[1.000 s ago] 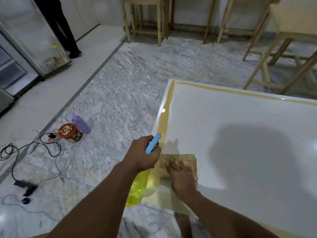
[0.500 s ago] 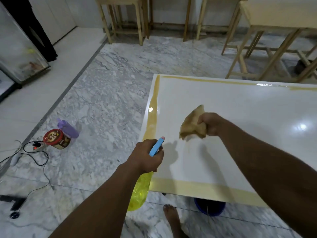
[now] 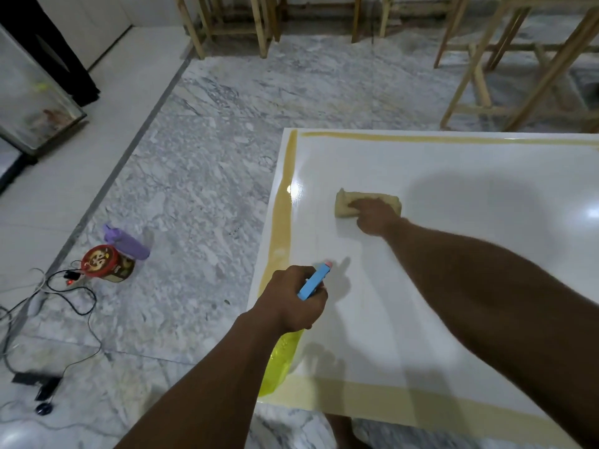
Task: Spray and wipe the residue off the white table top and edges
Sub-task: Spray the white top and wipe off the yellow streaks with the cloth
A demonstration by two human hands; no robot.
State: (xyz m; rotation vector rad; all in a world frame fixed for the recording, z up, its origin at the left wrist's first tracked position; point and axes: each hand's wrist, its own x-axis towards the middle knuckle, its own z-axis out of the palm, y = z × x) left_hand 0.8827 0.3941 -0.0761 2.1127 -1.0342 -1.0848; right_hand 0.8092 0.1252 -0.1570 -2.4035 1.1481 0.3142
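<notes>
Cloth (image 3: pixel 344 202), aloft a moment ago, now lies under the right hand's (image 3: pixel 377 218) flat fingers, so wiping apparently resumes; left hand (image 3: pixel 291 301) clamps the spray bottle (image 3: pixel 315 282).

A glossy white worktop (image 3: pixel 453 286) is seen, bordered along its left, far and near edges by a yellowish band of residue (image 3: pixel 285 202); a folded tan cloth (image 3: pixel 343 204) is laid flat on it, near the left edge. The grey marble floor (image 3: pixel 201 176) beside it is occupied by a red-lidded tin (image 3: pixel 107 264), a purple bottle (image 3: pixel 128 243) lying just behind it, tangled cables (image 3: pixel 74 296) and a black adapter (image 3: pixel 35 379).
</notes>
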